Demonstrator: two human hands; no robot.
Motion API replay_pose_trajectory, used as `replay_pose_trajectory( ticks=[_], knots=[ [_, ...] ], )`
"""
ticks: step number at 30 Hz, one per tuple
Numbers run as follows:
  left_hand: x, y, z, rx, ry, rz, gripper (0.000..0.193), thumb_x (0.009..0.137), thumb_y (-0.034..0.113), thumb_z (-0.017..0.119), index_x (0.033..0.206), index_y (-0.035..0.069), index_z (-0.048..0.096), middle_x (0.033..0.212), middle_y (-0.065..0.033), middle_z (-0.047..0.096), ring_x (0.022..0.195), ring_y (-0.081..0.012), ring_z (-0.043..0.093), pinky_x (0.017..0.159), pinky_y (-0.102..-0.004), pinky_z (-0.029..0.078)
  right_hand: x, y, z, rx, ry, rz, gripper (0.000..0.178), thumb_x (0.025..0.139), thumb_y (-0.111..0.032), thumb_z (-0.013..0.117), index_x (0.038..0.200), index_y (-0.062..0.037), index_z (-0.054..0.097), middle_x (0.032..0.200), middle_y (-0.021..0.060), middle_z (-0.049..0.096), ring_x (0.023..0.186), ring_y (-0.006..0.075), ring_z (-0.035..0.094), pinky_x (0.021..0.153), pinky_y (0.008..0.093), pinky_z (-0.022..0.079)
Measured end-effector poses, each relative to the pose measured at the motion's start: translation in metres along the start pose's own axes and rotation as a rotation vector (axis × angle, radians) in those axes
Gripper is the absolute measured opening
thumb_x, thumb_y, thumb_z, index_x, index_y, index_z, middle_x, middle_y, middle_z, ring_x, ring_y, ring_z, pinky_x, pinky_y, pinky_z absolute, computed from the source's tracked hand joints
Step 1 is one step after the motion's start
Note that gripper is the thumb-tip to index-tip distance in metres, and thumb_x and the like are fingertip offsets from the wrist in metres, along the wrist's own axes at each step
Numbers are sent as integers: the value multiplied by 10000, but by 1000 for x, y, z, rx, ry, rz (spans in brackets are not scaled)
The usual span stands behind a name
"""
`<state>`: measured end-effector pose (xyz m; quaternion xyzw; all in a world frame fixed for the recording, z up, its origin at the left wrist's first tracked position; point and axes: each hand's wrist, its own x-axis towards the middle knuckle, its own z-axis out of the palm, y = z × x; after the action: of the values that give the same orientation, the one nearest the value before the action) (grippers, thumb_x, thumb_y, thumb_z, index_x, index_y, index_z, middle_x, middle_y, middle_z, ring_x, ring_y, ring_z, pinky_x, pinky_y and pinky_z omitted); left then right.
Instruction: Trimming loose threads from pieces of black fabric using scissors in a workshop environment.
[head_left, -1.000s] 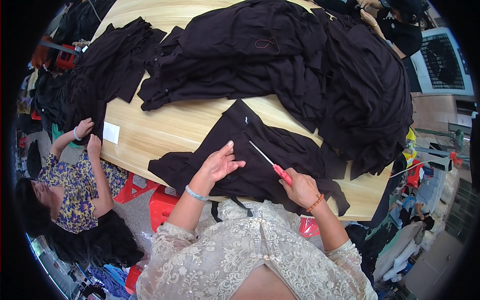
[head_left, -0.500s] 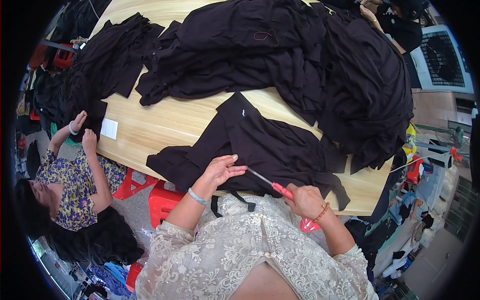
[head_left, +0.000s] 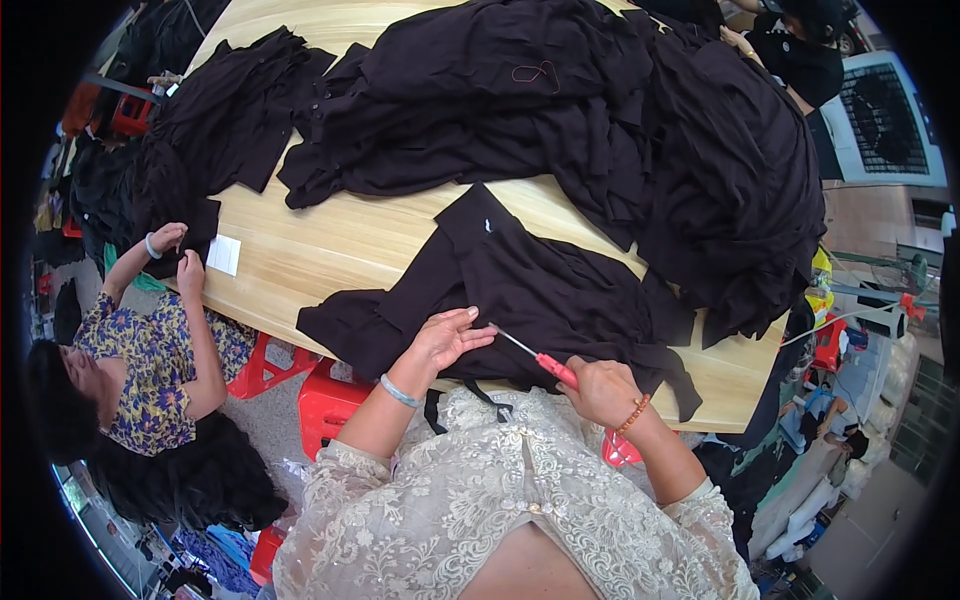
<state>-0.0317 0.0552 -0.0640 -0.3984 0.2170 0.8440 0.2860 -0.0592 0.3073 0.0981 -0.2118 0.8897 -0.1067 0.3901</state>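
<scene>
Red-hndl tool in R hand

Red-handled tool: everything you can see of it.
The tool has a red, plastic-looking handle and a thin, straight, metallic-looking shaft. The right hand grips the handle's rear, hiding its end. The shaft slants up and leftward in the picture, over the dark garment. Its tip is by the fingertips of the left hand; whether they touch, and the tip's exact shape, can't be told.
</scene>
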Motion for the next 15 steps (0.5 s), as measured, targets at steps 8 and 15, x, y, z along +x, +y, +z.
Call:
replay_pose_trajectory(
  ticks=[8,15],
  knots=[
    [-54,6,-8,950,188,334,334,801,102,722,1106,-1,633,937,-69,642,602,-160,624,545,-275,539,-10,18,7,118,69,83,229,867,-257,626,968,-55,581,737,208,651,737,385,658,680,480,514],
    [-62,-10,-14,1787,401,867,362,629,197,830,937,88,675,895,-42,602,955,-242,518,797,-375,377,-12,18,19,65,85,-5,213,840,-207,653,982,-65,581,808,177,654,783,359,650,701,447,512]
  ],
)
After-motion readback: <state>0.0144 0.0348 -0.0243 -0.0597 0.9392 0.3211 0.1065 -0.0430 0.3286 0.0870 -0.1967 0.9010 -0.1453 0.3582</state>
